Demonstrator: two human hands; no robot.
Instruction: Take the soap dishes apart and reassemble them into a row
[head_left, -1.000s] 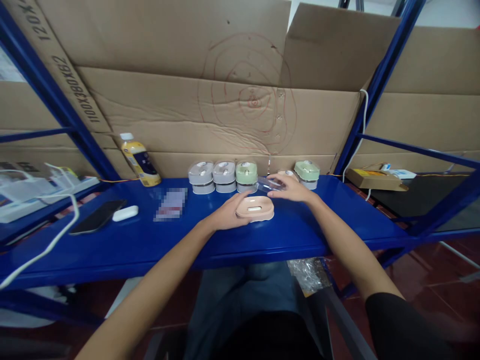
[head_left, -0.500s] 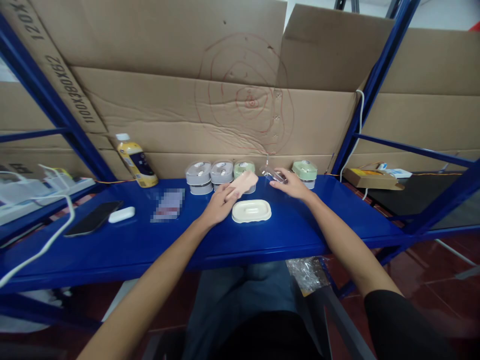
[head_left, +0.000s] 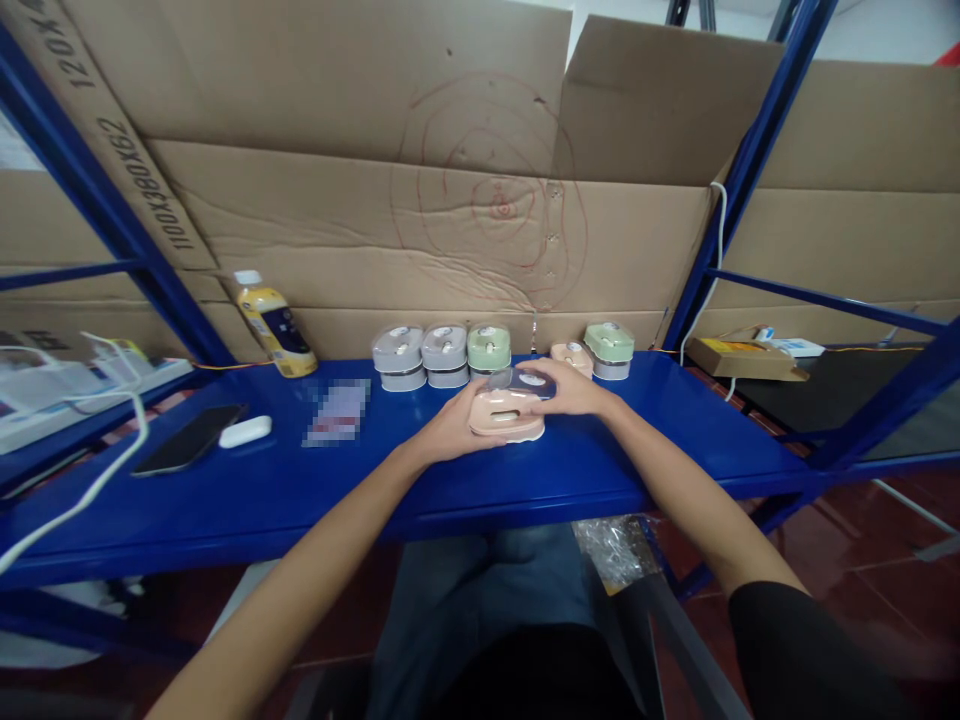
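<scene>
Near the front of the blue table, a pink tray-like piece with a slot [head_left: 499, 428] rests where the cream base lay; a thin pale edge shows beneath it. My left hand [head_left: 450, 425] grips its left side, thumb and fingers curved around it. A clear lid with a white label [head_left: 531, 379] is tilted over the back of the pink piece, pinched by my right hand [head_left: 568, 388]. Whether the lid touches the pink piece I cannot tell. Behind my right hand stands a pink box [head_left: 571, 354], partly hidden, beside a green lidded box [head_left: 609, 345].
Along the back stand two grey lidded boxes [head_left: 399, 352] and another green box [head_left: 489, 345]. To the left are a yellow drink bottle [head_left: 275, 325], a blurred packet [head_left: 337, 410], a white case [head_left: 246, 432] and a phone [head_left: 187, 440]. Cardboard [head_left: 315, 210] walls the back.
My left hand has lowered the pink piece over the cream base. My right hand has brought the clear lid left and nearer to it. A pink box behind has come into view.
</scene>
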